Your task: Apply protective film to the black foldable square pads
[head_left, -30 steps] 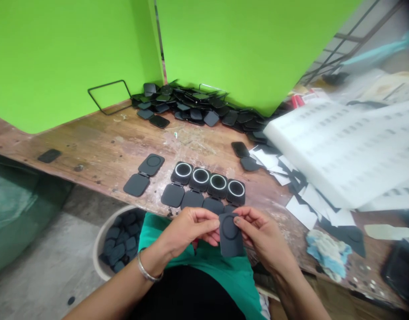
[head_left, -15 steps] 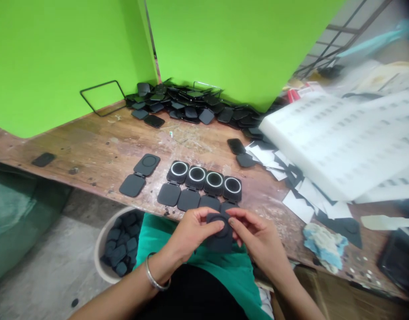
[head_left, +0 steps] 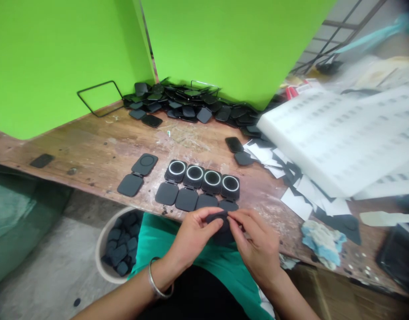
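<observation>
My left hand (head_left: 195, 234) is closed on a dark square pad with a ring outline (head_left: 224, 238), thumb on its face. At the pad's upper right edge, the fingertips of my right hand (head_left: 257, 242) pinch it. Part of the pad is hidden under my fingers. Just beyond stands a row of hinged folding chargers (head_left: 187, 198), opened flat, their far halves showing white rings (head_left: 195, 171); my hands partly cover the rightmost one. To the left lies another opened black hinged piece (head_left: 131, 184), whose far half has only a dark ring outline.
Black square pieces (head_left: 204, 114) are heaped along the green partition (head_left: 207, 40). On the right are white foam trays (head_left: 324, 146), loose white and black sheets (head_left: 295, 203) and a crumpled cloth (head_left: 324, 244). Below the table edge, a bucket (head_left: 101, 262) holds more black squares.
The held pad has tilted, so less of its face shows. My right hand's fingers have drawn together at its upper edge. The whole view has shifted slightly.
</observation>
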A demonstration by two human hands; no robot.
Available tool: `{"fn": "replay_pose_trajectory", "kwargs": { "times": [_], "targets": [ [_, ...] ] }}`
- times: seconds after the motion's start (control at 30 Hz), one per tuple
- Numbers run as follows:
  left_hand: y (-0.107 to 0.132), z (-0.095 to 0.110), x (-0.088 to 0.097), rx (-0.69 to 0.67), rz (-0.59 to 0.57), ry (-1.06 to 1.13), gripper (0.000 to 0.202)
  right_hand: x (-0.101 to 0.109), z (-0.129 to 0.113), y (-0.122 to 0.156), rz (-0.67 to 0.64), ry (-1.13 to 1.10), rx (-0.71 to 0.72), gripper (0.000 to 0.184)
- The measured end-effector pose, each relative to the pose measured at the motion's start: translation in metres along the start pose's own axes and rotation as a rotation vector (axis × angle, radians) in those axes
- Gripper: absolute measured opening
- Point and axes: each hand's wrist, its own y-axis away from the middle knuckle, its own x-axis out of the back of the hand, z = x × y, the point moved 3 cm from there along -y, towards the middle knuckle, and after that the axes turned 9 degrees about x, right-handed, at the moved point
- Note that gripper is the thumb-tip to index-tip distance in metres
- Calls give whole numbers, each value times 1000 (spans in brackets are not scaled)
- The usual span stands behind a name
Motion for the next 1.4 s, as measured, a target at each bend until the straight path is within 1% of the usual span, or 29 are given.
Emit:
{"fn": "replay_pose_trajectory", "kwargs": {
  "times": [0.2, 0.33, 0.43, 0.53, 0.63, 0.7, 0.8, 0.93, 1.1, 1.4],
  "targets": [
    [1, 0, -1, -36, 27, -56, 26, 5, -6, -1, 26, 10, 44, 20],
    [2, 1, -2, -83, 53, -127, 20, 7, -6, -3, 3, 15, 41, 17],
    [4, 0, -2, -134, 67, -176, 17, 7, -2, -4, -69, -26, -5, 16],
    [6, -2, -3, -211, 56, -223, 14, 9, 4, -6, -169, -112, -87, 16],
    [7, -3, -3, -284, 13, -288, 13, 12, 11, -10, -298, -231, -189, 14],
    [8, -4, -5, -302, -20, -321, 14, 14, 15, -13, -380, -310, -258, 13],
    [9, -5, -7, -300, -49, -340, 15, 17, 18, -16, -442, -380, -329, 13],
    [10, -7, -10, -281, -70, -335, 16, 20, 20, -18, -464, -440, -403, 12],
    [10, -10, -13, -259, -72, -332, 15, 20, 26, -13, -507, -518, -522, 10],
    [9, -12, -17, -251, -76, -384, 16, 23, 26, -11, -578, -476, -498, 12]
  ]
}}
